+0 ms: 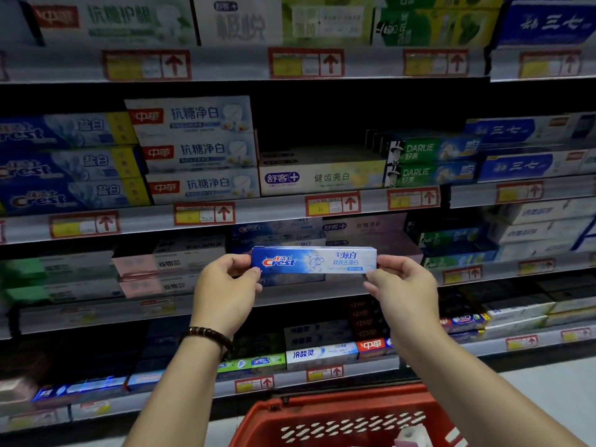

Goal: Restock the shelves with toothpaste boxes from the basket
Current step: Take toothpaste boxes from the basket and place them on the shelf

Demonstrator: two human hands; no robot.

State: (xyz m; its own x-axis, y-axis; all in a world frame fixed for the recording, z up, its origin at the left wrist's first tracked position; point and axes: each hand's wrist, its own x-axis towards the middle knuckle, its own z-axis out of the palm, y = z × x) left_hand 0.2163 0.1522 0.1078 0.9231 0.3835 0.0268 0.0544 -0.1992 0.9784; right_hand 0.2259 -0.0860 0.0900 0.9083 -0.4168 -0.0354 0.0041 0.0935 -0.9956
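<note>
A blue Crest toothpaste box (pixel 314 260) is held level in front of the third shelf from the top. My left hand (pixel 225 287) pinches its left end and my right hand (pixel 403 285) pinches its right end. Just behind the box lies a stack of similar blue Crest boxes (pixel 274 232) on that shelf. The red basket (pixel 325 411) stands low in front of me, below my forearms; something pale pink and white (pixel 411 435) shows inside it.
The shelves (pixel 251 209) hold several rows of toothpaste boxes with red and yellow price tags along their edges. A dark gap (pixel 309 130) opens above the single white box on the second shelf. Pale floor (pixel 548 391) lies to the right of the basket.
</note>
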